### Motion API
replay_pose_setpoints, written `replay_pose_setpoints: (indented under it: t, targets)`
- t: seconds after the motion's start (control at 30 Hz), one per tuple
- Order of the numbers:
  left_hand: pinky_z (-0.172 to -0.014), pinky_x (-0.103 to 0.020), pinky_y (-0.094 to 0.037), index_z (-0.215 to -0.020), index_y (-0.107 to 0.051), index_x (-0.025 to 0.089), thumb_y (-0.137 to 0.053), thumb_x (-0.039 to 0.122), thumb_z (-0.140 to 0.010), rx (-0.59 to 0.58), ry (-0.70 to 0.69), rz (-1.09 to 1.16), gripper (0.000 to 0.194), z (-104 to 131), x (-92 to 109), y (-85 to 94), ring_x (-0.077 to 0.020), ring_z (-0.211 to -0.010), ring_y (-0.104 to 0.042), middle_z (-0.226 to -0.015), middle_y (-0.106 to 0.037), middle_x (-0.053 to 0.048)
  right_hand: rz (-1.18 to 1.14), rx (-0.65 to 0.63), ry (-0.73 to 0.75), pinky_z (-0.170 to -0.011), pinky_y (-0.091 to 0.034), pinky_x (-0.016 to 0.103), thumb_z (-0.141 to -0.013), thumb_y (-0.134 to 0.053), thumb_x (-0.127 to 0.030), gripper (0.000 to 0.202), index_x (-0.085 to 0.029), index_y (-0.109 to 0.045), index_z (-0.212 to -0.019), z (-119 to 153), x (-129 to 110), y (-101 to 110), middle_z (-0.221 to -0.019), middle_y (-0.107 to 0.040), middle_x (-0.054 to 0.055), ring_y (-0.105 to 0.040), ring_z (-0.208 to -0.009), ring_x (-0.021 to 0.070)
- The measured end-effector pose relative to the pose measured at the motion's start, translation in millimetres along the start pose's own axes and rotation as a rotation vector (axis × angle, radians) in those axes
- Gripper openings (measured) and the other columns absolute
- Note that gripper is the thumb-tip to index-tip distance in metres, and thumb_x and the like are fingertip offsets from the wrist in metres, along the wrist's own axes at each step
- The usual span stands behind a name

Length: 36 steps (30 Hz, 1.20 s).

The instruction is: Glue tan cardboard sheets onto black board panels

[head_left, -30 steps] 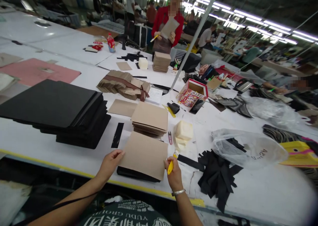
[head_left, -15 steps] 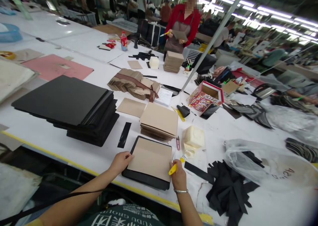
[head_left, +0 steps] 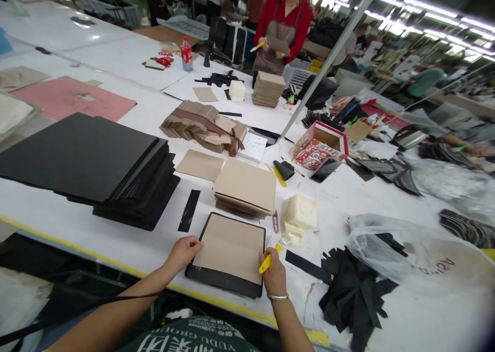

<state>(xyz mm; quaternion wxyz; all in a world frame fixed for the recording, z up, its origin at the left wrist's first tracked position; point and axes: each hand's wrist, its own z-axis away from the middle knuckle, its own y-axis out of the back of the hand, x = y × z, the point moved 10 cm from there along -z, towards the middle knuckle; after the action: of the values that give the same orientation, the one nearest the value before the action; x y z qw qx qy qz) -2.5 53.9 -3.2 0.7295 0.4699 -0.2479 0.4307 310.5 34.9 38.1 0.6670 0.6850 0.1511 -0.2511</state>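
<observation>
A tan cardboard sheet (head_left: 232,246) lies on a slightly larger black panel (head_left: 224,283) at the table's near edge. My left hand (head_left: 184,254) pinches the left edge of the sheet between thumb and fingers. My right hand (head_left: 274,274) is closed around a yellow-handled brush (head_left: 266,262) and rests against the sheet's right edge. The brush's bristle end points away from me, toward a whitish block-shaped container (head_left: 300,212). Just beyond the panel stands a stack of tan cardboard sheets (head_left: 244,187). Red thread snips (head_left: 275,222) lie beside that stack.
A tall stack of black sheets (head_left: 88,158) stands on the left, with a black strip (head_left: 189,210) beside it. Black strips (head_left: 350,290) are heaped at right near a plastic bag (head_left: 417,254). A metal pole (head_left: 328,60) rises beyond. Across the table stands a co-worker (head_left: 284,27).
The view has shifted slightly, so the table items sit a little further left. Both hands stay at the cardboard's edges, and more of the black panel's near border shows.
</observation>
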Motion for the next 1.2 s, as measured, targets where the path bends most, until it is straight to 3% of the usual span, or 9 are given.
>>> replay_pose_setpoints:
  t: [0.33, 0.67, 0.97, 1.2]
  targets:
    - [-0.041, -0.02, -0.036, -0.055, -0.049, 0.019, -0.05, 0.051, -0.068, -0.135, 0.092, 0.002, 0.034, -4.0, -18.4, -15.2, -0.0126, -0.045, -0.046, -0.045, -0.044, 0.005, 0.007, -0.017, -0.083, -0.051, -0.036, 0.023, -0.083, -0.039, -0.035, 0.017, -0.021, -0.046, -0.088, 1.4, 4.5, -1.3, -0.061, -0.053, -0.002, -0.053, -0.053, 0.0147]
    - [-0.043, -0.021, -0.034, -0.054, -0.047, 0.018, -0.048, 0.051, -0.068, -0.153, 0.07, -0.031, 0.036, -4.5, -14.9, -17.3, -0.0126, -0.043, -0.046, -0.043, -0.043, 0.005, 0.022, -0.033, -0.1, -0.052, -0.034, 0.021, -0.08, -0.039, -0.028, 0.014, -0.019, -0.047, -0.089, -0.1, 4.1, -0.7, -0.06, -0.053, -0.002, -0.052, -0.054, 0.0132]
    - [-0.043, -0.021, -0.03, -0.05, -0.045, 0.018, -0.047, 0.043, -0.067, -0.072, 0.023, -0.026, 0.03, -9.4, -2.8, -9.5, -0.0107, -0.041, -0.041, -0.041, -0.04, 0.005, 0.068, -0.073, -0.067, -0.051, -0.032, 0.022, -0.082, -0.037, -0.031, 0.016, -0.019, -0.047, -0.087, -4.7, -2.7, -4.4, -0.059, -0.053, -0.001, -0.052, -0.052, 0.0139]
    - [-0.042, -0.02, -0.03, -0.053, -0.047, 0.017, -0.047, 0.042, -0.067, -0.043, 0.029, 0.025, 0.028, -11.8, -11.1, -7.6, -0.0105, -0.041, -0.042, -0.043, -0.042, 0.005, 0.042, -0.094, -0.025, -0.053, -0.035, 0.023, -0.083, -0.036, -0.036, 0.019, -0.02, -0.045, -0.087, -5.6, -3.6, -8.6, -0.063, -0.055, 0.0, -0.054, -0.054, 0.0147]
